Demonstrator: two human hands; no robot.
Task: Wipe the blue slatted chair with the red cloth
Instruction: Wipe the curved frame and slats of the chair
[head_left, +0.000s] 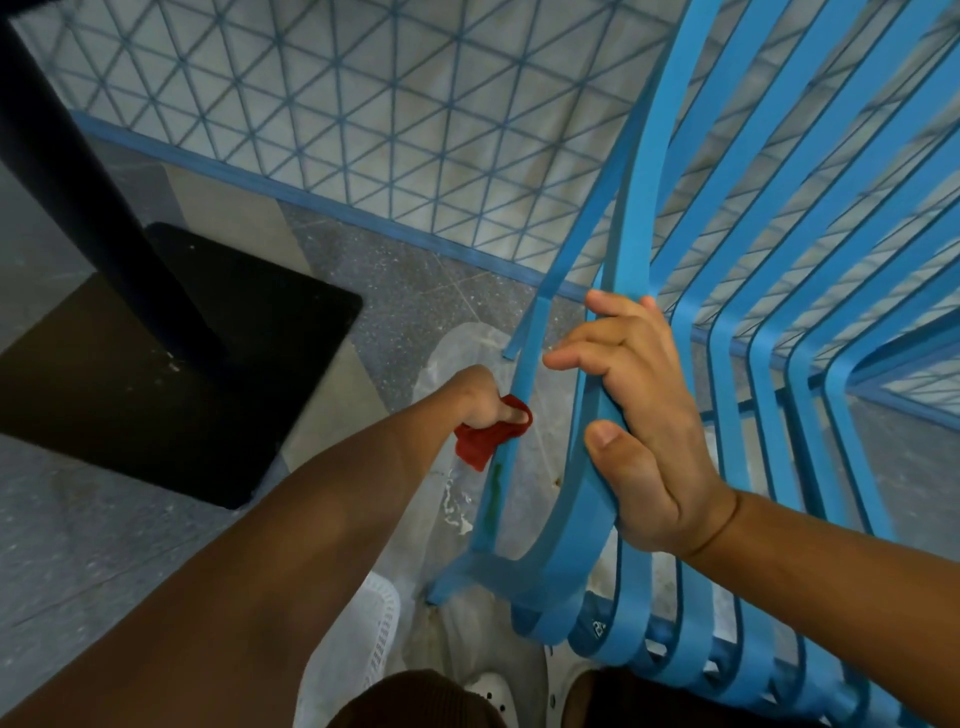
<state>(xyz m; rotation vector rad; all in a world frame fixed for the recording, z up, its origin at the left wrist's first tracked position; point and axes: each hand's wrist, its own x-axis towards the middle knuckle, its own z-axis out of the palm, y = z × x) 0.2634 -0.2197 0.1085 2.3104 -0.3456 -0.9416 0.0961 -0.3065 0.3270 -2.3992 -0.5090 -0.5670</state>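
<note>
The blue slatted chair (769, 291) fills the right half of the view, its curved slats running from the top right down to the bottom centre. My left hand (480, 400) grips the red cloth (480, 444) and presses it against the chair's outer left bar, low down near the floor. A greenish streak shows on that bar just below the cloth. My right hand (639, 415) holds the outermost curved slats, fingers wrapped over them and thumb in front.
A black table post with a square black base plate (171, 358) stands on the speckled grey floor at left. A wall of triangular white tiles with blue grout (363, 104) runs behind. A clear plastic sheet (467, 519) lies under the chair. White shoes show at the bottom.
</note>
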